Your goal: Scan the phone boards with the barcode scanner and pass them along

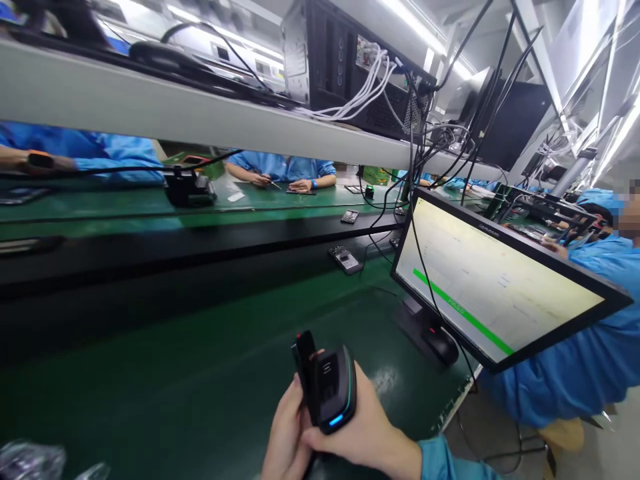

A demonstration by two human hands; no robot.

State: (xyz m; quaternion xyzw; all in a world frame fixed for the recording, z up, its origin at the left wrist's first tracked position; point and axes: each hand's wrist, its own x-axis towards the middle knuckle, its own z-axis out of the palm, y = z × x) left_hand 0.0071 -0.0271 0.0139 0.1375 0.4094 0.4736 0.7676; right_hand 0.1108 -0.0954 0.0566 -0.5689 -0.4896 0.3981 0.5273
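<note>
A black handheld device with a teal edge stripe and a lit blue light is in my right hand, whose fingers wrap round it. Beside it on the left stands a thin black object with a small red light at its top. My left hand is closed against that thin object, close to my right hand. Both hands are above the green tabletop. How far the two black objects are joined or apart is hard to tell.
A monitor showing a green PASS bar stands at the right, with a black mouse below it. An opened phone-like unit lies further back. Cables hang from the shelf. Clear plastic lies lower left. People in blue sit across and right.
</note>
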